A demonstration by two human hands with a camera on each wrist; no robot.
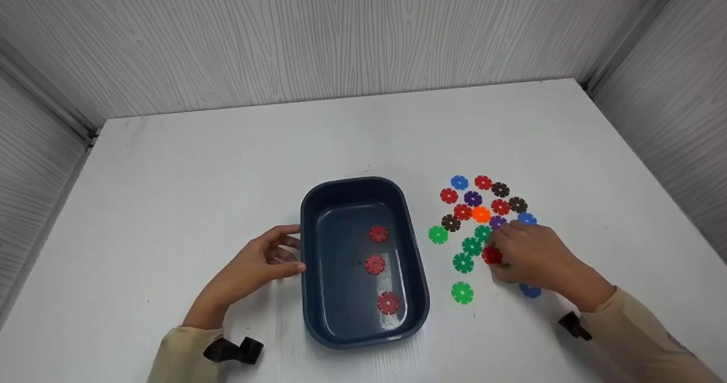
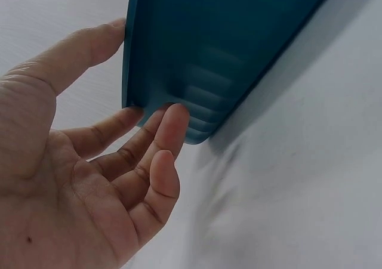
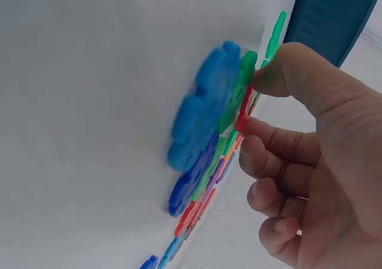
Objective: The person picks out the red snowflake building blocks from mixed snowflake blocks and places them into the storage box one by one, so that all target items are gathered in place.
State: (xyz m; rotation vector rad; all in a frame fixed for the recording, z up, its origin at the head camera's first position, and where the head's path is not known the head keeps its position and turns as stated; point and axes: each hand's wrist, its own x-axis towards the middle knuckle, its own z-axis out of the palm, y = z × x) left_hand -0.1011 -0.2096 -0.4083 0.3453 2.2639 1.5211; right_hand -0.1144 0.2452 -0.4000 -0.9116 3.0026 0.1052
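A dark blue rectangular tub [image 1: 341,298] holds red notched plastic discs [image 1: 374,265] lying apart on its floor. My left hand [image 1: 255,265] is at the tub's left side, thumb and fingertips touching the outer wall and rim; in the left wrist view its fingers [image 2: 170,132] are loosely bent, not wrapped round it. Over the loose discs at the right, my right hand [image 1: 534,255] pinches a red notched disc [image 3: 245,108] between thumb and index finger. Green discs [image 3: 239,93] and blue discs [image 3: 206,105] lie close to those fingertips. The hand hides part of the pile.
Loose discs spread to the tub's right: bright green [image 1: 462,292], darker green [image 1: 463,262], orange [image 1: 481,214], purple [image 1: 472,199], brown [image 1: 517,204] and blue [image 1: 459,182]. They lie on a white table [image 1: 227,167]. Grey wood-grain panels [image 1: 341,36] stand behind and at both sides.
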